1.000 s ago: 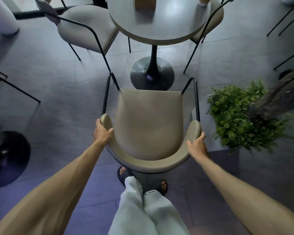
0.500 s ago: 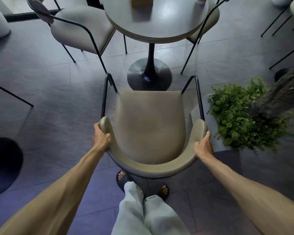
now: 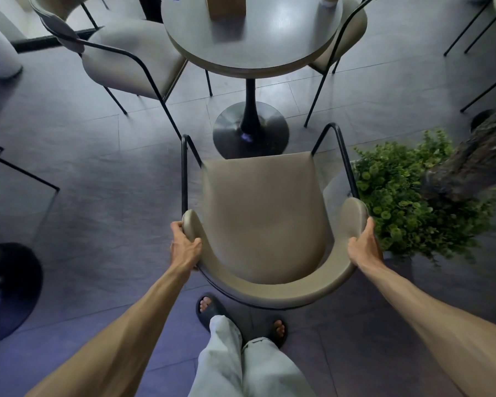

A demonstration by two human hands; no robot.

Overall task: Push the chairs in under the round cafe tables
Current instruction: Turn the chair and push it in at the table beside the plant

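Note:
A beige padded chair [image 3: 265,213] with a thin black frame stands right in front of me, its seat pointing at the round grey cafe table [image 3: 272,44]. My left hand [image 3: 184,246] grips the left end of its curved backrest, and my right hand [image 3: 364,247] grips the right end. The seat's front edge reaches the table's black pedestal base [image 3: 251,128]. The seat itself is short of the tabletop.
Two more beige chairs stand at the table, one at the left [image 3: 126,58] and one at the right [image 3: 344,32]. A leafy green plant [image 3: 407,196] with a thick trunk crowds the chair's right side. Another black table base [image 3: 6,290] lies at the far left.
The chair and both hands have moved forward toward the table, and the table's base has come nearer to the seat's front edge. My right hand has shifted further out along the backrest's right end.

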